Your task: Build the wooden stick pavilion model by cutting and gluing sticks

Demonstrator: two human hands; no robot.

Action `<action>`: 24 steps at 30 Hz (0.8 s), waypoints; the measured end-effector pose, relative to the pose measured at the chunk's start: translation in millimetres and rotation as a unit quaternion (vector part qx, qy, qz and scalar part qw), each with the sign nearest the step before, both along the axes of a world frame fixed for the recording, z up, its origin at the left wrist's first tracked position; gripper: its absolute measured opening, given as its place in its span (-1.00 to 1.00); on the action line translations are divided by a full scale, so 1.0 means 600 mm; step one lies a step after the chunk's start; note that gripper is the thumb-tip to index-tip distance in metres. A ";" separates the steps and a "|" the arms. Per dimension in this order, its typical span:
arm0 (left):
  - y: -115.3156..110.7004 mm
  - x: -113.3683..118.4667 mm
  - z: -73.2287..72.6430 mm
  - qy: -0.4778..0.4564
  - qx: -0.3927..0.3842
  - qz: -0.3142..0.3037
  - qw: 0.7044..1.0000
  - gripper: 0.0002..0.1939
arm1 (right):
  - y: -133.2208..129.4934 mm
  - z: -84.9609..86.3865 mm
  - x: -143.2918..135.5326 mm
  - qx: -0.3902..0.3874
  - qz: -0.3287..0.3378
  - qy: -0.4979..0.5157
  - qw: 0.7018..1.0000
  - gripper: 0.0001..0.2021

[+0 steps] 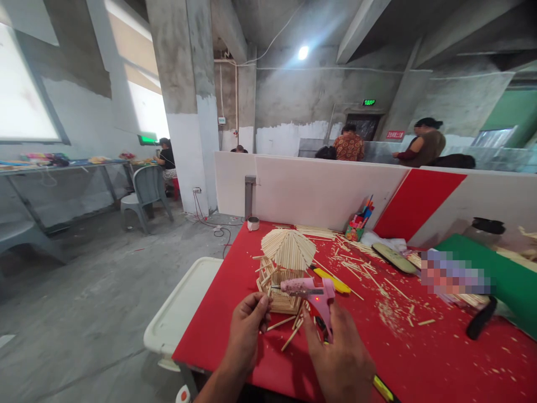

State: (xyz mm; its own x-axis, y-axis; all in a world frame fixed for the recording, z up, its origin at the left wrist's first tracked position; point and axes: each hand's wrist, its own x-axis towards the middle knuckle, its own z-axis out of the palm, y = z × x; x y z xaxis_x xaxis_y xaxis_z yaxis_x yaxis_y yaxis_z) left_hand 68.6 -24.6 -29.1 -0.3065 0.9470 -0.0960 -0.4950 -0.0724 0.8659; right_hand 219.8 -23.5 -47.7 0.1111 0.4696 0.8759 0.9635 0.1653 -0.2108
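My right hand (342,352) is wrapped round the handle of a pink glue gun (321,296) with a small lit orange light. Its nozzle points left, just above the fingertips of my left hand (247,324). Those fingers are pinched together, and what they hold is too small to name. Behind both hands stands a little house of wooden sticks (285,302) with a fan-shaped stick roof (289,249). Loose sticks (291,336) lie on the red table (235,280) between my hands.
Beyond the glue gun lies a yellow cutter (331,280). A pen cup (354,230), an eyeglass case (394,257), a tape roll (253,224) and a green mat (482,268) are farther off. Sticks and shavings cover the right side. Several people are past the white partition (319,193).
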 end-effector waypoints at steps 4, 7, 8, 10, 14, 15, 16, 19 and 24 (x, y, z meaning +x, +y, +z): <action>0.000 0.000 0.000 0.004 0.001 -0.005 1.000 -0.59 | 0.000 0.000 0.001 0.013 0.002 0.001 1.000 -0.48; 0.000 0.001 -0.001 0.006 0.000 -0.006 1.000 -0.58 | 0.000 0.001 0.002 0.010 0.000 -0.002 1.000 -0.48; 0.001 0.001 -0.002 0.007 0.001 -0.006 1.000 -0.58 | 0.000 0.001 0.002 0.010 0.000 -0.002 1.000 -0.48; 0.001 0.001 -0.002 0.007 0.002 -0.005 1.000 -0.59 | 0.001 0.001 0.002 0.011 0.000 -0.003 1.000 -0.47; 0.001 0.002 -0.002 0.005 0.004 -0.005 1.000 -0.59 | 0.001 0.003 0.001 0.011 -0.002 -0.002 1.000 -0.46; 0.001 0.002 -0.002 0.005 0.004 -0.005 1.000 -0.59 | 0.000 0.004 0.001 0.008 -0.001 -0.001 1.000 -0.46; 0.000 0.002 -0.002 0.004 0.005 -0.006 1.000 -0.59 | 0.000 0.005 0.001 0.005 0.000 0.001 1.000 -0.47; 0.000 0.002 -0.003 0.000 0.004 -0.005 1.000 -0.59 | -0.001 0.006 0.001 0.003 0.002 0.003 1.000 -0.48; 0.001 0.001 -0.005 0.004 0.003 -0.006 1.000 -0.59 | -0.002 0.003 0.002 0.003 0.001 0.003 1.000 -0.46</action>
State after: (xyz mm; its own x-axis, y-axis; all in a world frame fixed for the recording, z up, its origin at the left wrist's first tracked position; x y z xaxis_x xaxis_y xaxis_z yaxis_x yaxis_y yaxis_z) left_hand 69.1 -23.8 -32.2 -0.2957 0.9512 -0.0879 -0.4887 -0.0716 0.8695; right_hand 220.8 -24.8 -45.6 0.1151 0.4651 0.8777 0.9619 0.1684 -0.2154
